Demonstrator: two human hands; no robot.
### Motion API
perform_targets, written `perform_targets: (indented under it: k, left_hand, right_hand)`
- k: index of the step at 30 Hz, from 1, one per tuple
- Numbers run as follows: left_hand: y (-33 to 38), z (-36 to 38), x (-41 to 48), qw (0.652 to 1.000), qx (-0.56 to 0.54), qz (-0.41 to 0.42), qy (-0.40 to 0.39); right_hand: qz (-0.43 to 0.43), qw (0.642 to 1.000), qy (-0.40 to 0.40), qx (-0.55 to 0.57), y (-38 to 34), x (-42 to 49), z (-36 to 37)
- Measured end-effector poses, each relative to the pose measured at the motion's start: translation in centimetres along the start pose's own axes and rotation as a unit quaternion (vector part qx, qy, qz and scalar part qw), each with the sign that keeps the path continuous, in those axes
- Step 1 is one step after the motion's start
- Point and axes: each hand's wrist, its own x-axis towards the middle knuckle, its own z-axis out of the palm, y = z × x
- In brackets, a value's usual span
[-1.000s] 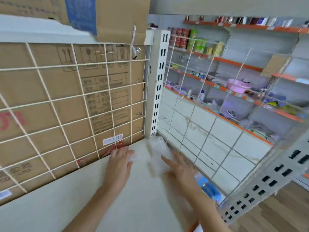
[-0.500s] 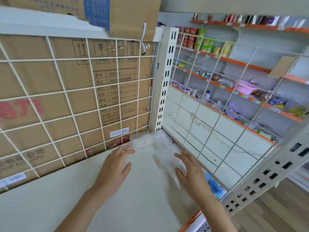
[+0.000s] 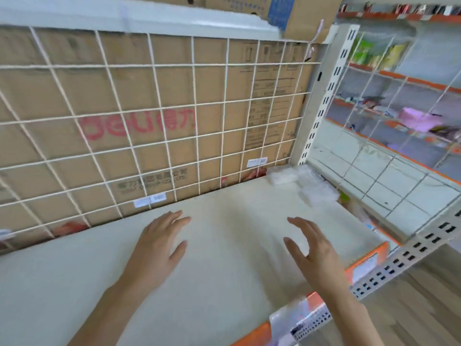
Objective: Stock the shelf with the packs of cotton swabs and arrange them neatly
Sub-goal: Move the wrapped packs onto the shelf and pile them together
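Three clear packs of cotton swabs lie in the shelf's far right corner: one (image 3: 282,176) against the back grid, one (image 3: 307,174) beside the upright post, one (image 3: 318,192) a little nearer along the right edge. My left hand (image 3: 159,243) hovers over the cream shelf board (image 3: 224,245), fingers straight, holding nothing. My right hand (image 3: 311,250) is raised on edge to its right, fingers relaxed and spread, also empty. Both hands are well apart from the packs.
A white wire grid (image 3: 149,126) backs the shelf, with a large cardboard box (image 3: 74,96) behind it. A perforated white upright (image 3: 326,96) stands at the right corner. An orange price rail (image 3: 366,263) edges the front. Stocked shelves (image 3: 409,116) are seen beyond.
Both hands have let go of the packs and pulled back toward me. The packs stay in the far right corner. The view has swung left and back.
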Motion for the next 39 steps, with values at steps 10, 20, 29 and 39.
perform_targets:
  k: [10, 20, 29, 39]
  left_hand:
    - [-8.6, -10.8, -15.3, 0.991, 0.059, -0.116, 0.022]
    - [-10.3, -18.4, -28.2, 0.947, 0.115, -0.284, 0.099]
    - [-6.3, -21.8, -36.9, 0.869, 0.141, -0.441, 0.173]
    - [-2.5, -23.3, -42.0, 0.813, 0.182, -0.513, 0.207]
  right_hand:
    - [-0.063, 0.995, -0.066, 0.030, -11.3, -6.4, 6.3]
    - [-0.204, 0.961, -0.166, 0.083, -21.1, -6.7, 12.6]
    - [-0.346, 0.889, -0.269, 0.135, -27.1, -6.7, 15.9]
    - [-0.427, 0.821, -0.331, 0.184, -32.4, -9.8, 18.6]
